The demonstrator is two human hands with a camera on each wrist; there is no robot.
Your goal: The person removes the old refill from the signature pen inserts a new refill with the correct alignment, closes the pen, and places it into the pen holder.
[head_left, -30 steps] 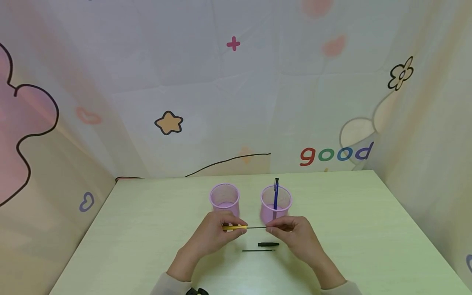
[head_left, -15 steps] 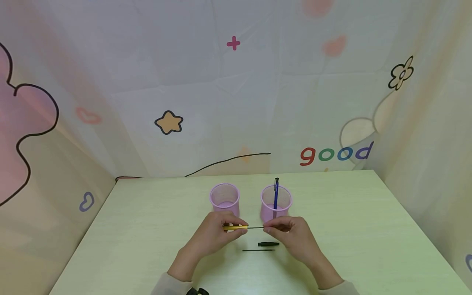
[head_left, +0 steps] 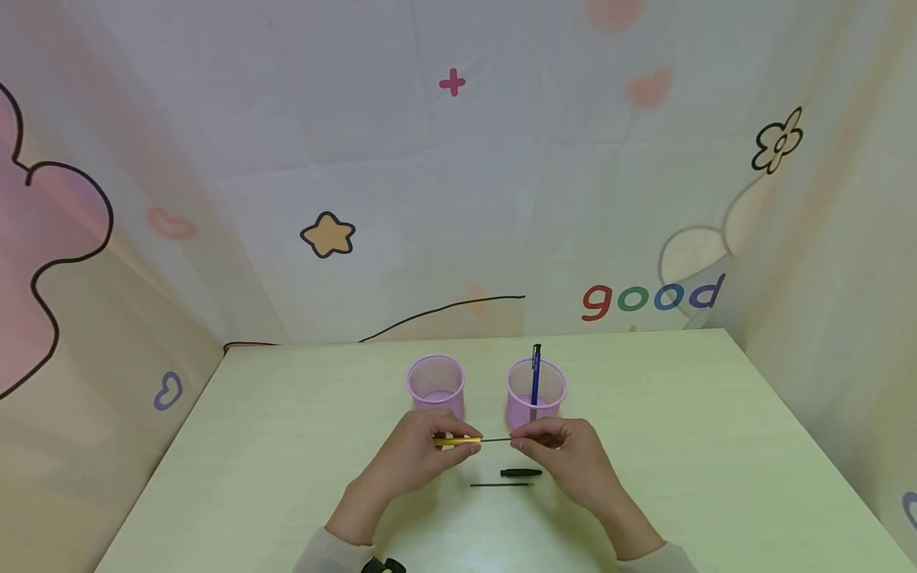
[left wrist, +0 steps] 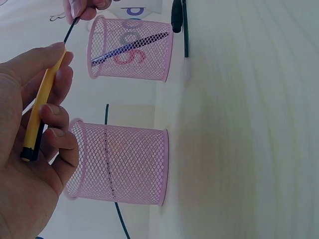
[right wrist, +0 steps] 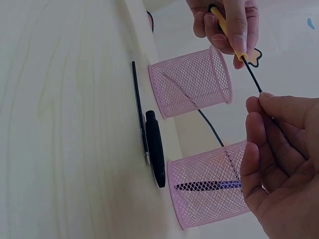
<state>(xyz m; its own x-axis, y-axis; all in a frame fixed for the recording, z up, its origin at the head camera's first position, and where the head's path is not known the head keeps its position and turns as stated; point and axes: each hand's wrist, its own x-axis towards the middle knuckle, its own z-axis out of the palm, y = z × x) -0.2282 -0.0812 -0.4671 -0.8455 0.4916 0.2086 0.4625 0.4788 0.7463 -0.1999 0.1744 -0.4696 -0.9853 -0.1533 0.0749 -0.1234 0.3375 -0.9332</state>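
My left hand (head_left: 423, 450) grips a yellow pen barrel (left wrist: 38, 112) with a black end, held level above the table. From the barrel's right end sticks out a thin dark pen refill (head_left: 496, 439). My right hand (head_left: 569, 458) pinches that refill between thumb and forefinger, a short way from the barrel's mouth. Below the hands, on the table, lie a black pen section (right wrist: 155, 148) with a tapered tip and a second dark refill (head_left: 501, 485). The two lie side by side in the right wrist view.
Behind my hands stand two pink mesh cups, the left cup (head_left: 436, 379) and the right cup (head_left: 512, 414). A blue pen (head_left: 536, 378) leans upright in the right one. The pale table (head_left: 286, 446) ends at a printed curtain (head_left: 372, 159).
My right hand has shifted slightly left toward the barrel, and the refill showing between my hands has become shorter. The left hand has barely moved.
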